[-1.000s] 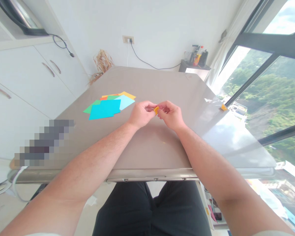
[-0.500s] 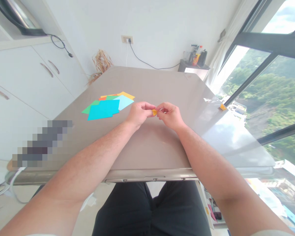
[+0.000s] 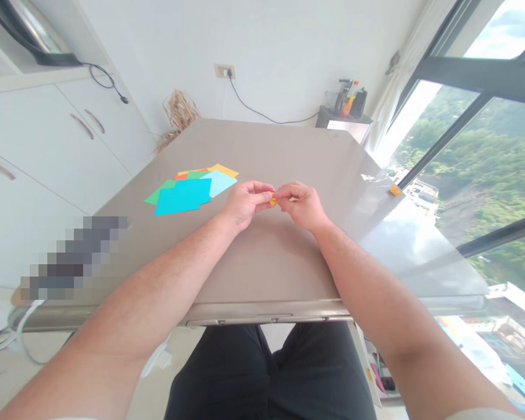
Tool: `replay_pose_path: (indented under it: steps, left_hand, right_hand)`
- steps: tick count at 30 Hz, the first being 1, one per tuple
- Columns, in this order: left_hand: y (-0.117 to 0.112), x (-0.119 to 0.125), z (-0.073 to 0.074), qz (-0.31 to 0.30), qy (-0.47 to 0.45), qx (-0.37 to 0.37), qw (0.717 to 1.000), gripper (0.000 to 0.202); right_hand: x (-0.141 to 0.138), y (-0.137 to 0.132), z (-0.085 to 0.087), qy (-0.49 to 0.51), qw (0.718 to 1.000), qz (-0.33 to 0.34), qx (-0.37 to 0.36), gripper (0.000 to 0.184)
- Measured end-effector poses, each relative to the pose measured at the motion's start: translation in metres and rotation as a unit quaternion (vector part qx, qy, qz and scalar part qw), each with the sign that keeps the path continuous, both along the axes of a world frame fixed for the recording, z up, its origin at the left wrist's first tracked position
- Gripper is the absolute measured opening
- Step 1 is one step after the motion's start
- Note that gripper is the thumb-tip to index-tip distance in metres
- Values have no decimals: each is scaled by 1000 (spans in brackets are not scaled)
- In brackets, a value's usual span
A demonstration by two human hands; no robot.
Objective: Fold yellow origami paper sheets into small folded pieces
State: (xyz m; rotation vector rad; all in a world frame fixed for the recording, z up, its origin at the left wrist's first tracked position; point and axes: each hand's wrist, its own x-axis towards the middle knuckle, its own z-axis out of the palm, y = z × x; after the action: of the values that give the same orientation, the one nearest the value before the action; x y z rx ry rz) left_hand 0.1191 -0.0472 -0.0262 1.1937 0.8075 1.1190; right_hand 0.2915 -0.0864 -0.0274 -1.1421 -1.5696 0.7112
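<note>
A small folded piece of yellow-orange paper [image 3: 273, 200] is pinched between my two hands, above the middle of the table. My left hand [image 3: 245, 204] grips it from the left with thumb and fingers. From the right, my right hand [image 3: 301, 204] holds its other side, the fingertips of both hands nearly meeting. Most of the paper is hidden by the fingers, so its folds cannot be made out. To the left of my left hand lie overlapping coloured paper sheets [image 3: 184, 195] in blue, green, pale blue, orange and yellow.
Near the right edge of the brown table [image 3: 262, 151] sits another small yellow-orange paper piece [image 3: 395, 190]. A pixelated dark object [image 3: 81, 251] lies at the front left. Bottles [image 3: 349, 104] stand on a small cabinet behind the table. A window [image 3: 464, 134] is on the right.
My fingers have closed further over the yellow-orange paper, and less of it shows. My left thumb has shifted slightly across it. The coloured sheets lie as before.
</note>
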Motion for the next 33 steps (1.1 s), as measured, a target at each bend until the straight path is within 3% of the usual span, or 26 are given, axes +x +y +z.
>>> replay_pose_path:
  steps: [5, 9, 21, 26, 33]
  left_hand:
    - [3, -1, 0, 15, -51, -19, 998, 28]
    - [5, -2, 3, -2, -72, -35, 997, 24]
    - [-4, 0, 9, -55, -50, -90, 993, 28]
    - [-5, -3, 9, -59, 4, -102, 993, 17]
    - [-2, -6, 6, -109, 6, -104, 989, 17]
  right_hand:
    - [-4, -7, 11, 47, 994, -53, -77, 21]
    - [-7, -9, 13, 43, 994, -43, -94, 14]
    - [-9, -9, 10, 3, 996, -57, -69, 15]
    - [-9, -11, 13, 2, 995, -72, -64, 12]
    - [-10, -11, 13, 14, 996, -73, -52, 9]
